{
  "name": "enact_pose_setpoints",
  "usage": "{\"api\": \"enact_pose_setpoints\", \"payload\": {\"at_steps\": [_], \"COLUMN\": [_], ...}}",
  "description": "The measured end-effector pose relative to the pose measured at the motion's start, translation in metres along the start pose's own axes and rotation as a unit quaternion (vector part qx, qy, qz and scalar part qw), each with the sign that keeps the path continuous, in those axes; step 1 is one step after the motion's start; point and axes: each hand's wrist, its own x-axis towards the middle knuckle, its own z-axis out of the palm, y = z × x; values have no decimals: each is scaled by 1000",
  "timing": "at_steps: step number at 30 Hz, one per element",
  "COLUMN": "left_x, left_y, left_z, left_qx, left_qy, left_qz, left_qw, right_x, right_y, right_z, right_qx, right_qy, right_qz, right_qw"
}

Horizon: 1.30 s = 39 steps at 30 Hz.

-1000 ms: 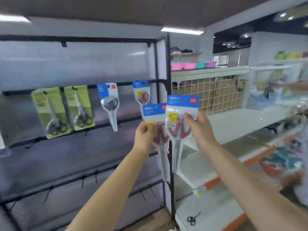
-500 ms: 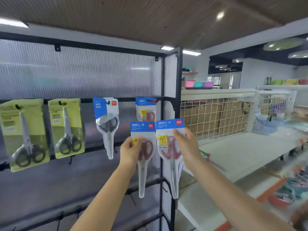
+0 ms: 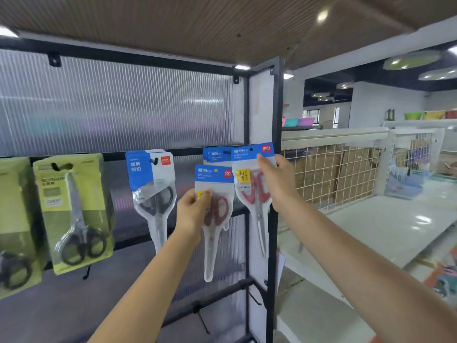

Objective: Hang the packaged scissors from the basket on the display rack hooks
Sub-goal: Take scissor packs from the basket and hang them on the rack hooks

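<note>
Blue-topped clear packs all over this one. Right hand (image 3: 278, 180) pinches a pack of red-handled scissors (image 3: 253, 179) by its side, holding it up high so the blue header sits right at the top rail of the display rack (image 3: 276, 219), next to the black corner post. Behind that header another blue pack (image 3: 214, 155) already hangs from the rail, mostly hidden. Left hand (image 3: 191, 212) grips a second red-handled pack (image 3: 215, 209) a bit lower, thumb over the yellow sticker, blades pointing down. The two hands are apart, each clamped on its own pack, and the two packs overlap slightly at their edges.

Further left, a black-handled pair in a blue and white pack (image 3: 153, 191) hangs off a hook, then two yellow-green scissor packs (image 3: 74, 214). Off to the right there's a white wire-mesh shelf (image 3: 346, 174) with cardboard boxes behind it. Can't see the basket from here.
</note>
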Motion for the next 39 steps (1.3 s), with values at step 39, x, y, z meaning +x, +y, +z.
{"api": "enact_pose_setpoints", "payload": {"at_steps": [39], "left_x": [49], "left_y": [-33], "left_z": [-14], "left_qx": [-4], "left_qy": [11], "left_qz": [-12], "left_qw": [1000], "right_x": [75], "right_y": [58], "right_z": [57], "right_qx": [-129], "right_qy": [-42], "right_qz": [13], "right_qw": [991]}}
